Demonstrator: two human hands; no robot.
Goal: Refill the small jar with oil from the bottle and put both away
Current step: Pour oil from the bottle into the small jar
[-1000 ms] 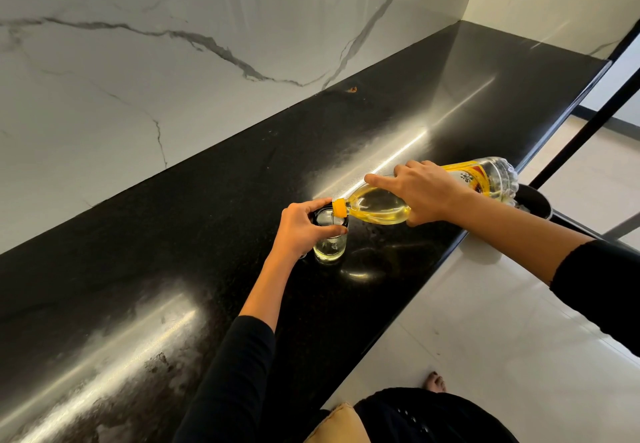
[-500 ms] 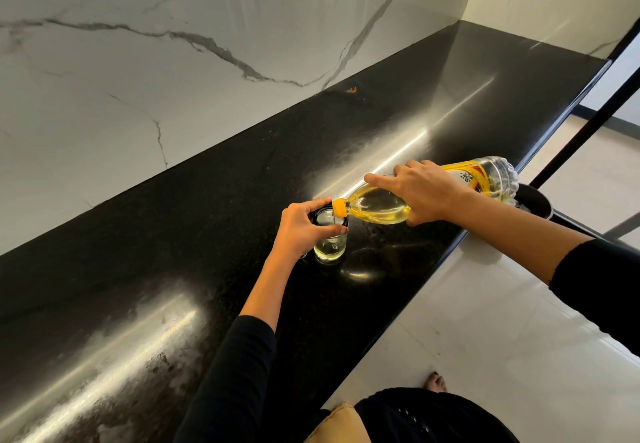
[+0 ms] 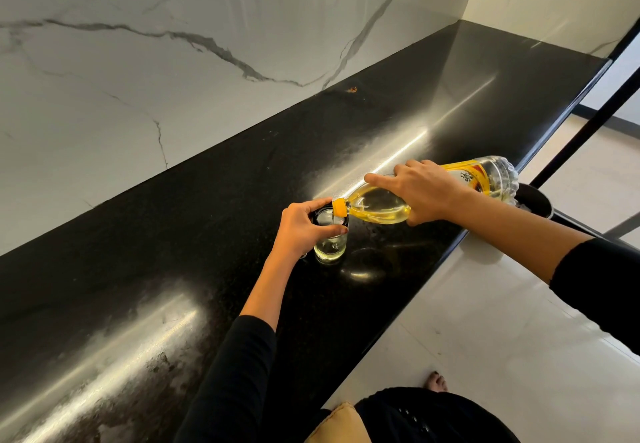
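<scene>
Still pouring | left hand (image 3: 304, 228) grips jar (image 3: 330, 249) | right hand (image 3: 426, 193) grips tilted bottle (image 3: 375, 205) | nothing shifted

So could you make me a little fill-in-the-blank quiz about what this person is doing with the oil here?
1. The right hand tips the bottle, and the oil inside it looks ____.
2. The left hand grips the jar, which stands on a ____ countertop.
3. The wall behind the countertop is ____ with grey veins.

Missing words: yellow; black; white.
</scene>
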